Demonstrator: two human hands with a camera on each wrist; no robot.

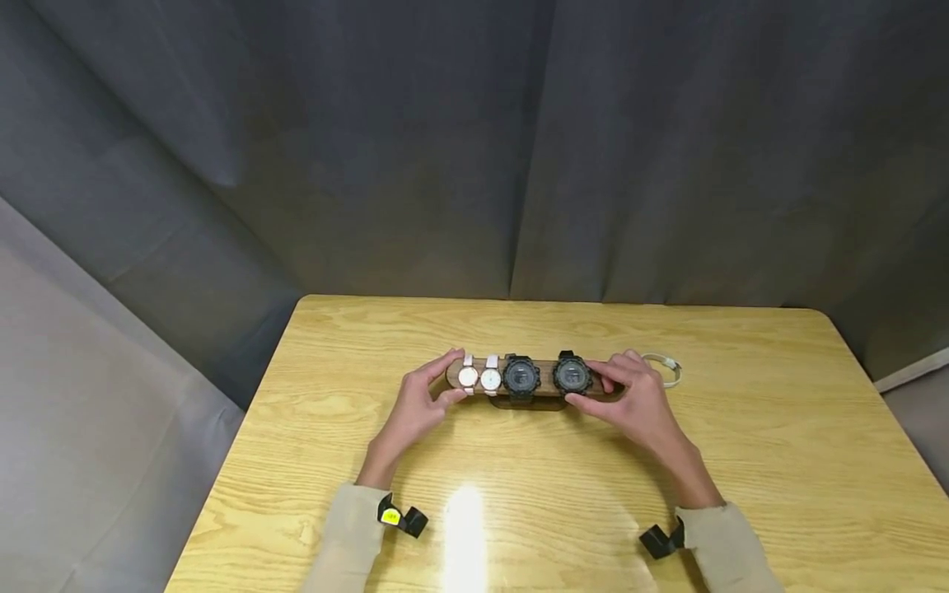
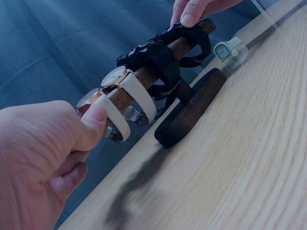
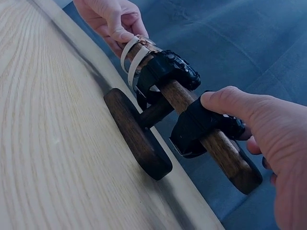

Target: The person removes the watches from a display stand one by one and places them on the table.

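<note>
A dark wooden T-shaped watch stand [image 1: 547,377] stands on the table, its bar carrying two white-strapped watches at the left and two chunky black watches to the right. My left hand [image 1: 415,408] pinches the outermost white-strapped watch [image 1: 468,376] at the bar's left end, thumb on the near side. Beside it is the second white-strapped watch [image 1: 491,379], then a black watch [image 1: 522,376]. With thumb and fingers, my right hand [image 1: 645,403] pinches the rightmost black watch [image 1: 572,375]. In the right wrist view, the thumb presses on its strap [image 3: 194,122]; the fingers are partly hidden.
A pale watch with a squarish face [image 2: 223,50] lies on the wooden table [image 1: 778,412], just right of the stand and behind the right hand. Dark curtain [image 1: 415,165] hangs along the table's far edge. Bright glare falls on the near tabletop.
</note>
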